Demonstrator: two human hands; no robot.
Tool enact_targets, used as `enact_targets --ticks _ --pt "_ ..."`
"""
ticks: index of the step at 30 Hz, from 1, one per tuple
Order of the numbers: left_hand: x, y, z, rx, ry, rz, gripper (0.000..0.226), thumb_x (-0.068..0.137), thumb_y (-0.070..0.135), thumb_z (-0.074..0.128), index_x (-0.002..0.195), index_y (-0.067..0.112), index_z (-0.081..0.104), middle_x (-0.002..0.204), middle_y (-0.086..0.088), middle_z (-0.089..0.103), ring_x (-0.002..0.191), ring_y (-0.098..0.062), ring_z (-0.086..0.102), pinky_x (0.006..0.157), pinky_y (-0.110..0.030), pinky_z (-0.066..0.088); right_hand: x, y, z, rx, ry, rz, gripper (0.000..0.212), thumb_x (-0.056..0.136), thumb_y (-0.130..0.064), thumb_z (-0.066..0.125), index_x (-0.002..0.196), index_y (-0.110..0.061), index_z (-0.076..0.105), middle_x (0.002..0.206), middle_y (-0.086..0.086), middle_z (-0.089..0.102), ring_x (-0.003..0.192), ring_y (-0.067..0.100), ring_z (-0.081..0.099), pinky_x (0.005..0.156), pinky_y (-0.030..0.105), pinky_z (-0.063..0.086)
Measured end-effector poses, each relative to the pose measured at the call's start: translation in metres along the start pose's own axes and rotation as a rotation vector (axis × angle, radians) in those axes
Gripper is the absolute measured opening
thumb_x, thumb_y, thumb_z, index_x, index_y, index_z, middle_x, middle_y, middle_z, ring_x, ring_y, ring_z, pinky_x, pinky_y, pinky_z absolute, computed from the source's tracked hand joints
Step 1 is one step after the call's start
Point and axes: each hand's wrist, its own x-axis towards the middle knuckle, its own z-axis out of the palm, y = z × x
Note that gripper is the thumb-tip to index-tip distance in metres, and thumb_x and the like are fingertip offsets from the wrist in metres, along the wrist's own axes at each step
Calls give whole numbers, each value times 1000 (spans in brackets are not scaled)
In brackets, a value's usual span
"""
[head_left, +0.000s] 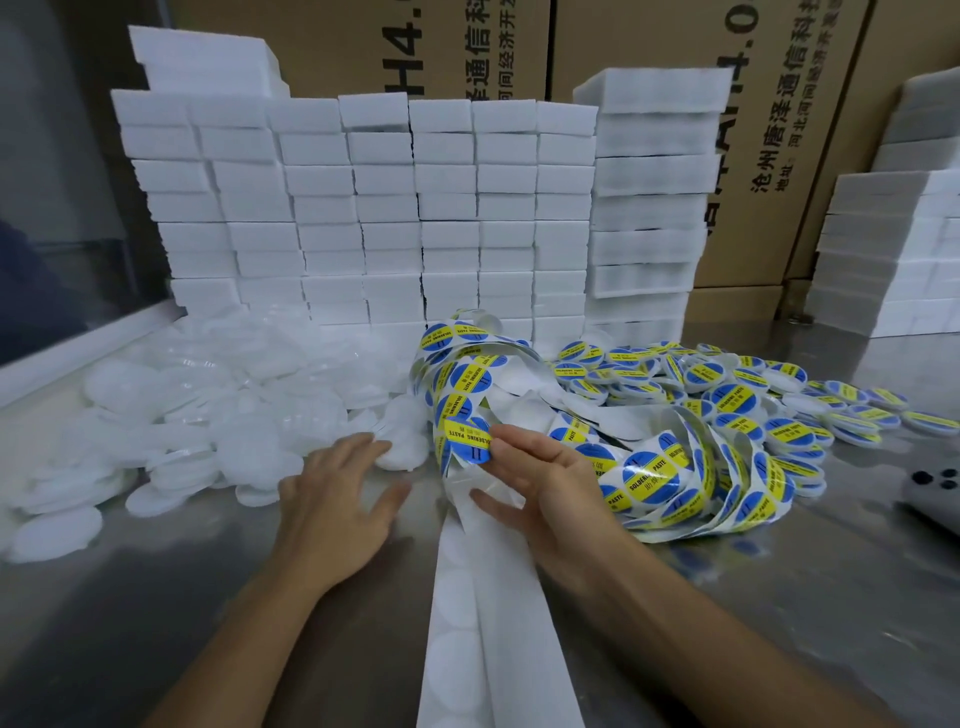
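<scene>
A long strip of round blue-and-yellow "soldering paste" stickers (470, 374) lies tangled across the middle of the steel table (156, 597). My right hand (540, 483) pinches one sticker (467, 439) at the end of the strip with its fingertips, and the thumb lies on the bare white backing paper (483, 613) that runs toward me. My left hand (337, 509) is flat with spread fingers, reaching toward a heap of plain white round lids (208, 410); its fingertips are at one white lid (402, 449).
Stickered lids (753, 395) are piled at the right. A wall of stacked white foam blocks (395, 208) stands behind, more stacks (893, 260) at far right, cardboard boxes (779, 130) behind them. A grey device (935, 493) lies at the right edge.
</scene>
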Motion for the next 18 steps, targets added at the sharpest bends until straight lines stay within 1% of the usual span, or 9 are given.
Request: enact_targets --ticks 1,3,5,8,9,11,15,17,18 --pt "0 2 4 53 -75 32 54 87 59 54 137 40 47 152 15 37 137 -16 33 100 -46 30 0 0 -1 -5 10 -8 21 86 -8 71 105 -16 75 105 6 76 100 17 72 90 45 57" --pt "1 7 13 146 -235 65 62 92 61 41 149 47 22 160 21 13 147 -12 14 107 -50 23 1 -1 -1 -31 18 -15 25 89 -9 69 112 -18 72 107 5 76 104 16 70 87 40 58" --pt "1 10 18 186 -338 19 64 93 64 30 151 46 12 161 22 9 148 -11 9 109 -54 19 0 -1 -1 -71 24 -4 21 89 -10 69 106 -21 75 105 1 76 102 13 70 87 38 57" --pt "2 10 20 180 -294 -20 62 93 62 34 149 38 26 155 17 30 143 -11 25 106 -50 22 0 0 0 -101 32 2 20 87 -11 70 95 -27 78 103 -3 77 100 10 70 90 38 53" --pt "2 10 19 165 -251 -11 57 92 60 39 144 36 36 147 15 41 138 -12 33 102 -48 25 1 0 0 -99 36 1 20 87 -11 71 92 -28 79 102 -3 77 101 10 70 91 38 52" --pt "2 12 18 145 -171 23 44 89 57 49 126 33 55 121 10 54 122 -16 49 90 -41 32 2 -1 -1 -89 46 -2 19 86 -12 72 87 -30 79 100 -4 77 100 10 70 91 39 52" --pt "4 13 16 49 -67 1 34 80 53 69 94 23 72 90 2 59 90 -22 63 77 -34 41 3 -4 -2 -88 54 -9 16 82 -17 77 80 -32 78 88 -8 76 84 3 71 86 37 53" --pt "4 14 14 111 -11 -33 34 75 57 72 75 23 72 82 4 59 82 -21 62 72 -32 34 3 -5 -4 -96 49 -4 15 80 -17 78 89 -30 77 92 -6 77 87 4 72 87 38 53" --pt "4 15 13 165 10 -39 36 73 60 71 73 24 71 83 5 58 82 -20 61 72 -32 30 4 -4 -4 -100 46 1 19 80 -18 79 96 -29 76 96 -4 77 92 6 72 89 39 53"
